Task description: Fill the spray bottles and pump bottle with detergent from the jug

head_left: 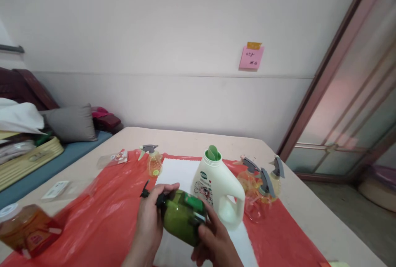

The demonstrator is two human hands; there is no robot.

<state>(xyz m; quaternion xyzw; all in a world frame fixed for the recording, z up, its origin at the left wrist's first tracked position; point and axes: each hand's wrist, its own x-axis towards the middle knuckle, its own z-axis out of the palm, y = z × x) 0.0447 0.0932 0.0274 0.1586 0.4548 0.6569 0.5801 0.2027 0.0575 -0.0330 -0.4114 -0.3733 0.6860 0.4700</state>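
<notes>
Both my hands hold a green bottle (181, 217) lying on its side above the white cloth (179, 172). My left hand (150, 221) is closed around its neck, by the black pump top (145, 192). My right hand (213, 238) grips the bottle's base from the right. Just behind stands a white detergent jug (218, 188) with a green cap, upright and touching neither hand.
A red plastic sheet (108, 205) covers the beige table (309, 217). Small yellow spray bottles stand at the back left (153, 161) and as a cluster at the right (262, 184). An amber bottle (27, 228) lies at the near left. Flat packets (114, 159) lie beyond.
</notes>
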